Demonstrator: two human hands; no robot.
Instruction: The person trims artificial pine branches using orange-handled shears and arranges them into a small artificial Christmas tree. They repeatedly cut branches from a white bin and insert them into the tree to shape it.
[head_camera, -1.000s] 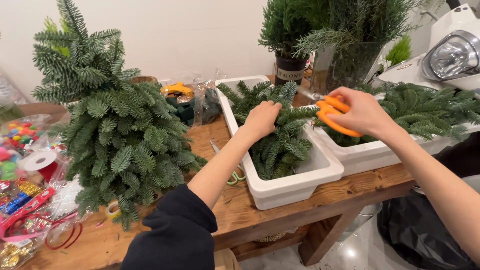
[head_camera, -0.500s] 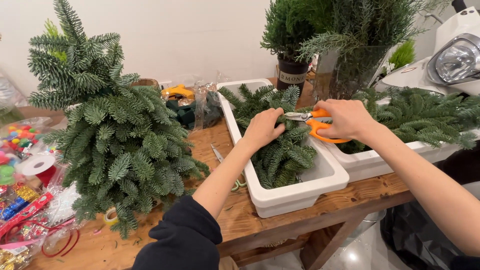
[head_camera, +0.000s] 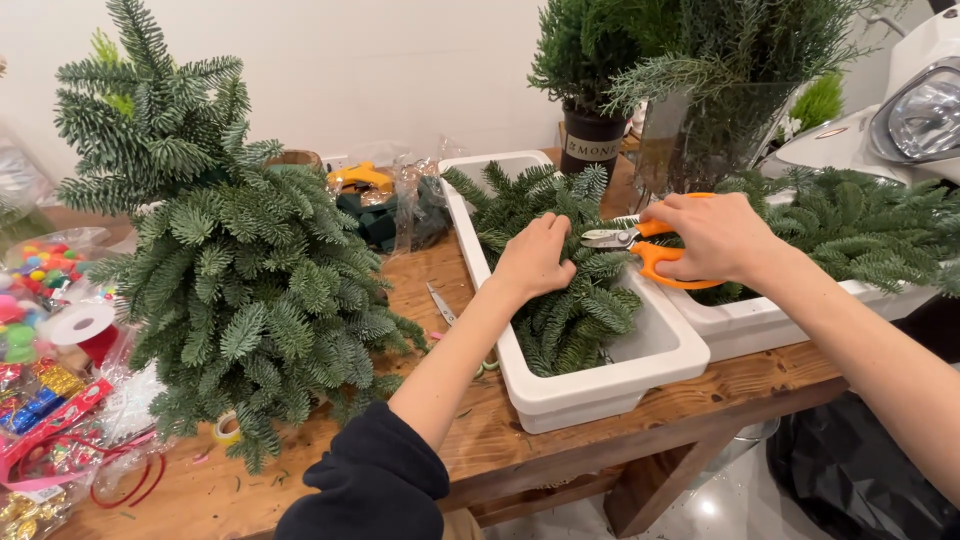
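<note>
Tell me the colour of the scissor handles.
Orange, on the scissors in the right hand; head view.

A small fir tree stands at the wooden table's left side. Coloured trinkets crowd its left edge. A dark potted shrub sits at the far edge.

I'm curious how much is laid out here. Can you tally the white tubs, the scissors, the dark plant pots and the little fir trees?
White tubs: 2, one under the left hand at, one under the right hand at
Scissors: 2, orange-handled, green-handled on the table
Dark plant pots: 1
Fir trees: 1
Total: 6
</note>
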